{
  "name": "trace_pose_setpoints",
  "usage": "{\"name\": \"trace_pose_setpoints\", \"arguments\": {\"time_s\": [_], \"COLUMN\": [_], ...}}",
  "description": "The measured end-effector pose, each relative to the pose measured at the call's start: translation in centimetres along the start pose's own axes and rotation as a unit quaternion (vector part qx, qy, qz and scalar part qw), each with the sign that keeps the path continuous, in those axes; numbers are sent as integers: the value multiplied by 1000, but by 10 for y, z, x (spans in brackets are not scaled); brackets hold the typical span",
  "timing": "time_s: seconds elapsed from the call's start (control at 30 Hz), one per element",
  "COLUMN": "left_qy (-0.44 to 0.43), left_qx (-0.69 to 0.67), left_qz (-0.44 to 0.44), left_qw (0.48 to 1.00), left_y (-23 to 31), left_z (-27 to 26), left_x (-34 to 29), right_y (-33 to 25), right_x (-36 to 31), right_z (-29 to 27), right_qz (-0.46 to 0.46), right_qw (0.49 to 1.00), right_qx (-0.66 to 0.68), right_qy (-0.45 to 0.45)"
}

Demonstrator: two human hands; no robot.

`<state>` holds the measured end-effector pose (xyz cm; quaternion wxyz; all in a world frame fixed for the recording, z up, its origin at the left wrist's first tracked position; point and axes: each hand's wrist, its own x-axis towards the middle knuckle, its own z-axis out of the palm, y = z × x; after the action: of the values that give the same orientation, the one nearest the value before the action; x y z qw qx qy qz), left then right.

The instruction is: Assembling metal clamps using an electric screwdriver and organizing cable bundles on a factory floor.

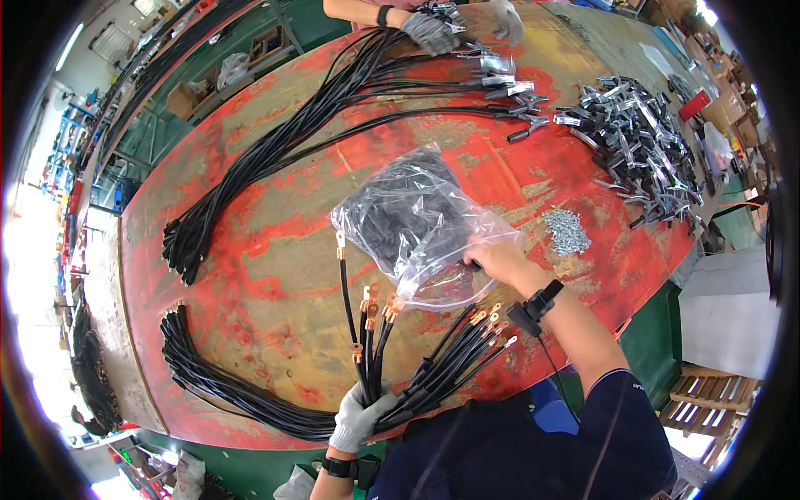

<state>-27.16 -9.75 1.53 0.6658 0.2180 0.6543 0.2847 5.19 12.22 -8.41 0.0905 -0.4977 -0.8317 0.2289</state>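
My left hand [363, 414], in a light grey glove, is closed around several black cables [372, 364] near their ends. Copper ring terminals [371, 302] stand up from these cables, pointing away from me. My bare right hand [497, 258] is at the mouth of a clear plastic bag [398, 208] full of small black parts. Its fingers are pinched, and a small black piece [472, 267] shows at the fingertips; its exact kind is hard to make out. A second bunch of lug-ended cables [467, 354] lies between my hands, close to my body.
At the far side, another person's gloved hands [432, 33] handle cables with metal clamps. A long black cable bundle [250, 179] curves across the left. Loose clamps [637, 146] are heaped at right, near a pile of small screws [567, 232]. The table [275, 333] has worn red paint.
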Motion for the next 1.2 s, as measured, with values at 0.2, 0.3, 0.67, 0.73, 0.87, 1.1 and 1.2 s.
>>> {"name": "trace_pose_setpoints", "arguments": {"time_s": [0.2, 0.3, 0.67, 0.73, 0.87, 1.1, 1.2], "left_qy": [-9, -18, -17, -20, 0, 20, 8], "left_qx": [32, 32, 28, 18, 27, 2, -1], "left_qz": [1, 2, 33, 32, 43, 55, 46], "left_qw": [999, 999, 999, 999, 999, 998, 999], "left_y": [4, 4, 0, -1, -15, -13, -8], "left_z": [2, 1, 2, 1, -3, -6, -6], "left_x": [0, 1, 8, 8, 8, 3, 3], "right_y": [26, 33, 12, 7, -5, -12, -1], "right_x": [0, 6, 1, 6, 14, 23, 19], "right_z": [10, -5, 2, 8, 37, 1, -14], "right_qz": [-178, -327, 44, 70, 96, 188, 155], "right_qw": [976, 925, 994, 988, 995, 959, 965], "right_qx": [-124, -193, 96, 135, -18, 202, 210], "right_qy": [10, -15, 14, 12, -15, -60, -7]}}
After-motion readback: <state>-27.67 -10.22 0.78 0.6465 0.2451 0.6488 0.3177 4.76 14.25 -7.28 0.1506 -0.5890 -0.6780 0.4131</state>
